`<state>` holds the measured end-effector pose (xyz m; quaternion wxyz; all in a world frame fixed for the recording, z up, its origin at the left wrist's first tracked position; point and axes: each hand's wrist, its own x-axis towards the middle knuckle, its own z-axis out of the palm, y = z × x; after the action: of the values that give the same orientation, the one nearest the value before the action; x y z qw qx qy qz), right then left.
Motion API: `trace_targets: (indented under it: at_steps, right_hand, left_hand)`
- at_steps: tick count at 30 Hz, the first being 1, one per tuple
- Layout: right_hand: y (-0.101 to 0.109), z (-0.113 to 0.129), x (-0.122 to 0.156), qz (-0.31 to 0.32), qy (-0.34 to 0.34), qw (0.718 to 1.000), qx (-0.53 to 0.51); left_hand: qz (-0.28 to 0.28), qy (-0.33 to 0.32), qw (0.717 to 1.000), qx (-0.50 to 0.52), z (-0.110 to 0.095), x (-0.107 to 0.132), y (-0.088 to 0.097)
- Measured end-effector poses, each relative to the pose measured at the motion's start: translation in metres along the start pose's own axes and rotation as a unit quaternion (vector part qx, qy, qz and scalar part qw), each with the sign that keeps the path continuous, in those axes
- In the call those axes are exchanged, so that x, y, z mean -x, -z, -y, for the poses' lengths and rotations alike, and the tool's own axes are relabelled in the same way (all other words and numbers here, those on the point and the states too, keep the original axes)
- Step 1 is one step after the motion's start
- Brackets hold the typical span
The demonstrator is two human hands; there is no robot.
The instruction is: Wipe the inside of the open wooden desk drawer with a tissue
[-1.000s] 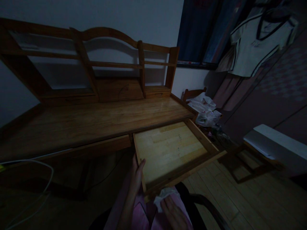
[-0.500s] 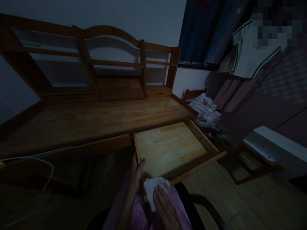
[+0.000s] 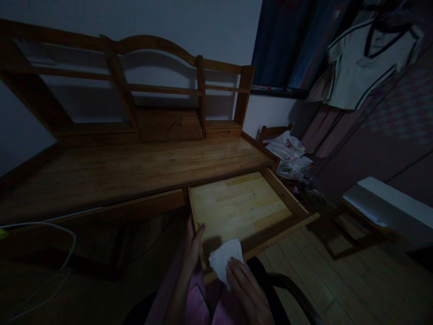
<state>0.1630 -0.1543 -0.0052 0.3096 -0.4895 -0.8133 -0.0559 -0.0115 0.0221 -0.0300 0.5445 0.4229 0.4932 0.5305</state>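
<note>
A wooden drawer (image 3: 237, 203) with a pale slatted bottom is pulled out from the desk (image 3: 162, 160). My left hand (image 3: 192, 246) grips the drawer's left side wall, its thumb over the top edge and the other fingers hidden beneath or outside. In my right hand (image 3: 243, 282) is a folded white cloth (image 3: 225, 259), pinched under the fingers. The cloth is over the drawer's near left corner, by the front board; I cannot tell whether it touches the wood.
A wooden shelf unit (image 3: 169, 122) stands at the back of the desk. A white cable (image 3: 72, 239) loops at the left. Plastic bags (image 3: 289, 153) rest on a chair at the right. A stool (image 3: 345, 225) bears a white and grey object (image 3: 389, 198). A shirt (image 3: 368, 63) hangs upper right.
My right hand and the cloth have moved a little to the right, with the cloth slightly farther forward over the drawer's near corner. My left hand stays on the drawer's side.
</note>
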Motion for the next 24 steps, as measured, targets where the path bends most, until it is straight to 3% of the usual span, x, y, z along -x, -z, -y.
trace_targets:
  at_steps: [10, 15, 20, 24]
  right_hand:
    - [0.020, -0.031, 0.008, -0.016, -0.056, 0.998, 0.031]
    - [0.026, -0.054, 0.018, -0.052, -0.116, 0.990, 0.066]
    - [0.027, -0.090, 0.030, -0.122, -0.194, 0.968, 0.104]
    - [0.040, -0.113, 0.033, -0.173, -0.283, 0.932, 0.149]
  left_hand:
    - [0.008, 0.014, 1.000, 0.014, -0.007, 0.002, 0.001]
    - [0.010, 0.023, 1.000, 0.011, -0.006, 0.002, 0.001]
    - [0.006, 0.025, 1.000, 0.018, -0.005, 0.001, 0.001]
    - [0.005, 0.025, 0.999, 0.019, -0.009, 0.003, 0.000]
